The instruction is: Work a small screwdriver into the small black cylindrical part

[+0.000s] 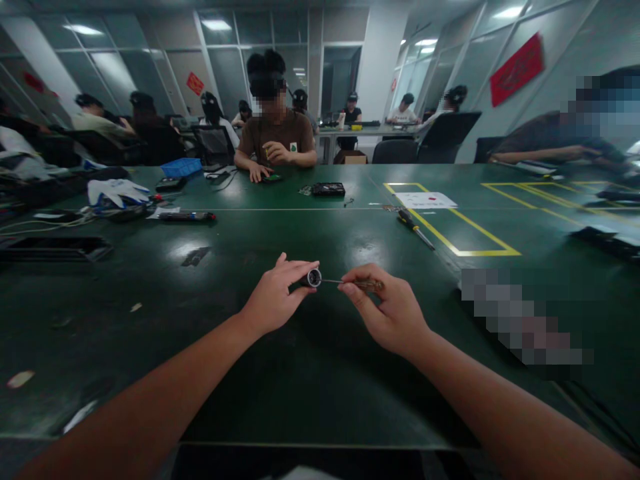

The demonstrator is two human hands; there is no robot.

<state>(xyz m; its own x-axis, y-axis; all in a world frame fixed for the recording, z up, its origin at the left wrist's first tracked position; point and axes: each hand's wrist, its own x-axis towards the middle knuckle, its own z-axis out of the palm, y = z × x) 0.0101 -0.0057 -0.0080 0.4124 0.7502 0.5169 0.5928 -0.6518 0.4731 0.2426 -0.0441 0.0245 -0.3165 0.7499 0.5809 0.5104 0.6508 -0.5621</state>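
Between the thumb and fingers of my left hand [273, 293] is a short dark cylinder [313, 277] with a pale ring around its open end, which faces toward me and to the right. It looks like a flashlight head, though I cannot be sure. My right hand [387, 303] pinches a small screwdriver [369, 285] by its brownish see-through handle. The thin shaft points left and its tip reaches the rim of the cylinder; whether it is inside cannot be made out. Both hands are above the green table [240, 373].
A larger black and yellow screwdriver [416, 229] lies ahead to the right, near a white sheet [426, 200]. White gloves [117, 193], a dark pen-like tool [187, 217] and a blue basket [181, 167] are at left. A person [275, 127] works across the table.
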